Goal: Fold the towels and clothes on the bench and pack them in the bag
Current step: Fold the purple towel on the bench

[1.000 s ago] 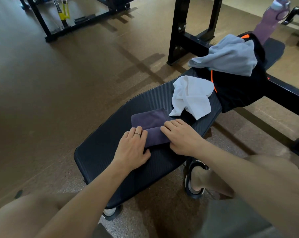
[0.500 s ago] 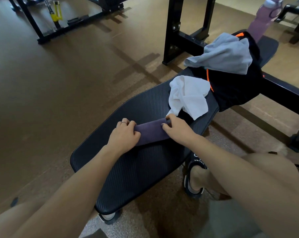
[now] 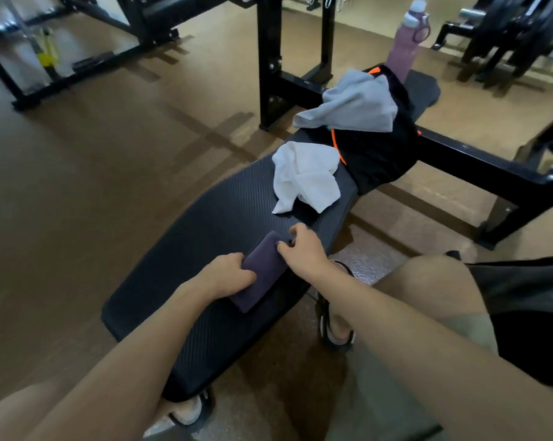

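The purple towel [image 3: 262,271], spread wider a second earlier, had been folded into a narrow bundle on the counter [image 3: 205,224], gripped by the curled fingers of the left hand [image 3: 229,275] and right hand [image 3: 302,249]; packing seemed near.

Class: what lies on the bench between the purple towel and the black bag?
In the head view, the crumpled white towel lies between the purple towel and the black bag.

three cloths are counted: one purple towel [image 3: 264,272], one white towel [image 3: 305,179], one grey garment [image 3: 354,105]. one black bag [image 3: 380,154], one bench [image 3: 224,224] and one bottle [image 3: 405,43] are seen.
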The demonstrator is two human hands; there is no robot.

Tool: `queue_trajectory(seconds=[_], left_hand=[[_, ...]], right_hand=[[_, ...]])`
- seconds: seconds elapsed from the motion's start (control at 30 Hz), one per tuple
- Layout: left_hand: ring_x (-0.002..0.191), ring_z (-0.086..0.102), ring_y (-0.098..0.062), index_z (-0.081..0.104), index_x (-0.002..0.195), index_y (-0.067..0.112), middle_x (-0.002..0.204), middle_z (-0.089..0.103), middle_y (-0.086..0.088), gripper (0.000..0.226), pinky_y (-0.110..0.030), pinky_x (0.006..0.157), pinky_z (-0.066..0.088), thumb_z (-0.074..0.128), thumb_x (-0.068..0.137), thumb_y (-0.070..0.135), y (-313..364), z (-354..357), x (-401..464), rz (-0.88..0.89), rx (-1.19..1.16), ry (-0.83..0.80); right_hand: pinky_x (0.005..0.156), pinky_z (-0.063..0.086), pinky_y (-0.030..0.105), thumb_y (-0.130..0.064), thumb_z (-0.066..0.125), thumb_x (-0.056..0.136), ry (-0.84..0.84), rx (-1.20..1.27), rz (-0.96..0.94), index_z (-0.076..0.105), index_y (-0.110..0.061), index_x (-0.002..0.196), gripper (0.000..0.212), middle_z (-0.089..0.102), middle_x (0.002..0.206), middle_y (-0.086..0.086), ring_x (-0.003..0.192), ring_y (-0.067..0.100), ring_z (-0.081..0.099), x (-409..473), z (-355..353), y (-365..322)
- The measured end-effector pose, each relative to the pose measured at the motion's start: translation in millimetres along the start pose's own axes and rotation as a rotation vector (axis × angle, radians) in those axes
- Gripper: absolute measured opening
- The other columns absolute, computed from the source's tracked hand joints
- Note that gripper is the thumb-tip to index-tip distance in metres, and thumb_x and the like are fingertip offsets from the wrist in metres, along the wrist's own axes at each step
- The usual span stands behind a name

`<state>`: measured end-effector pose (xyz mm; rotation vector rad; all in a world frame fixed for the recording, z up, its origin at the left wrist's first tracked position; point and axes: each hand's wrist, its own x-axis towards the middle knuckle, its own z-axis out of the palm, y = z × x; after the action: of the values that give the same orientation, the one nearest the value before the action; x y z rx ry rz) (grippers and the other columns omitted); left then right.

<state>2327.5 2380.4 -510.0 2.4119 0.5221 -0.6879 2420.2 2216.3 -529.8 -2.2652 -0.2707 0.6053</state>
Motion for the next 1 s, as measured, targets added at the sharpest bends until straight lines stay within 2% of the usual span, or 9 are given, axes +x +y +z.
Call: queue_trajectory(seconds=[0.13,0.23,0.37,0.47,0.53,0.6,0.7,0.83,1.0], left_hand=[[0.082,0.056,-0.028,0.049,0.078,0.017,0.082,0.058,-0.001,0.014,-0.037,0.064,0.036,0.045,0.081,0.029,34.4,-10.2,-22.2,0.24,0.158,0.143],[0.084,0.055,-0.024,0.052,0.082,0.019,0.088,0.059,0.001,0.015,-0.038,0.067,0.04,0.042,0.075,0.029,85.7,-27.0,-41.0,0.426,0.206,0.191],[0.092,0.055,-0.024,0.052,0.092,0.027,0.098,0.059,-0.003,0.024,-0.043,0.081,0.047,0.041,0.072,0.03,169.1,-35.5,-64.1,0.722,0.265,0.228],[0.092,0.052,-0.025,0.055,0.1,0.016,0.097,0.055,-0.007,0.033,-0.04,0.08,0.043,0.046,0.071,0.029,228.6,-26.0,-74.0,0.927,0.335,0.252],[0.088,0.048,-0.022,0.054,0.099,0.015,0.095,0.05,-0.006,0.031,-0.035,0.074,0.037,0.048,0.071,0.027,265.1,-9.6,-81.7,1.016,0.364,0.257],[0.088,0.047,-0.021,0.055,0.099,0.015,0.095,0.048,-0.003,0.031,-0.035,0.074,0.038,0.048,0.071,0.026,295.5,13.4,-86.2,1.093,0.366,0.236],[0.093,0.049,-0.024,0.059,0.102,0.014,0.096,0.051,-0.004,0.035,-0.04,0.079,0.044,0.049,0.071,0.027,328.7,59.1,-86.7,1.135,0.421,0.194],[0.094,0.052,-0.029,0.056,0.104,0.015,0.102,0.049,-0.006,0.026,-0.042,0.079,0.049,0.063,0.08,0.021,346.9,132.7,-82.0,1.083,0.525,0.136],[0.12,0.049,-0.039,0.033,0.148,0.022,0.134,0.044,-0.016,0.061,-0.045,0.086,0.049,0.06,0.094,0.029,346.5,221.3,-64.6,0.818,0.728,-0.045]], right_hand=[[0.096,0.046,0.035,-0.019,0.063,0.082,-0.113,-0.08,-0.166,0.032,-0.025,0.151,0.076,0.044,0.143,0.008,0.127,0.026,0.049,-33.5,-55.4,-5.9],[0.112,0.036,0.032,-0.011,0.066,0.074,-0.166,-0.183,-0.342,0.037,-0.022,0.152,0.083,0.043,0.152,0.002,0.14,0.016,0.039,-69.3,-119.4,-12.6],[0.083,0.043,0.027,-0.036,0.062,0.063,-0.058,-0.526,-0.453,0.058,-0.029,0.132,0.069,0.066,0.121,-0.007,0.105,0.01,0.059,-123.5,-206.5,-19.5],[0.07,0.043,0.033,-0.047,0.062,0.063,0.098,-0.843,-0.462,0.065,-0.03,0.11,0.05,0.068,0.09,-0.007,0.083,0.018,0.061,-155.9,-257.5,-8.8],[0.068,0.048,0.038,-0.046,0.064,0.069,0.09,-0.793,-0.408,0.064,-0.027,0.101,0.036,0.063,0.084,-0.006,0.079,0.019,0.06,-184.1,-282.0,9.4],[0.065,0.046,0.028,-0.042,0.066,0.08,0.088,-0.708,-0.361,0.058,-0.028,0.093,0.021,0.058,0.082,-0.008,0.076,0.015,0.056,-214.9,-296.0,35.5],[0.059,0.036,0.015,-0.034,0.063,0.089,0.187,-0.646,-0.292,0.046,-0.035,0.094,0.018,0.043,0.077,-0.018,0.072,0.007,0.051,-246.0,-295.0,94.3],[0.069,0.047,0.038,-0.035,0.06,0.088,0.276,-0.61,-0.062,0.057,-0.023,0.097,0.015,0.049,0.09,-0.003,0.086,0.024,0.057,-251.4,-266.7,194.5],[0.078,0.048,0.038,-0.028,0.06,0.09,0.293,-0.662,0.171,0.062,-0.014,0.116,0.03,0.056,0.113,0.007,0.106,0.032,0.059,-238.3,-222.8,289.7]])
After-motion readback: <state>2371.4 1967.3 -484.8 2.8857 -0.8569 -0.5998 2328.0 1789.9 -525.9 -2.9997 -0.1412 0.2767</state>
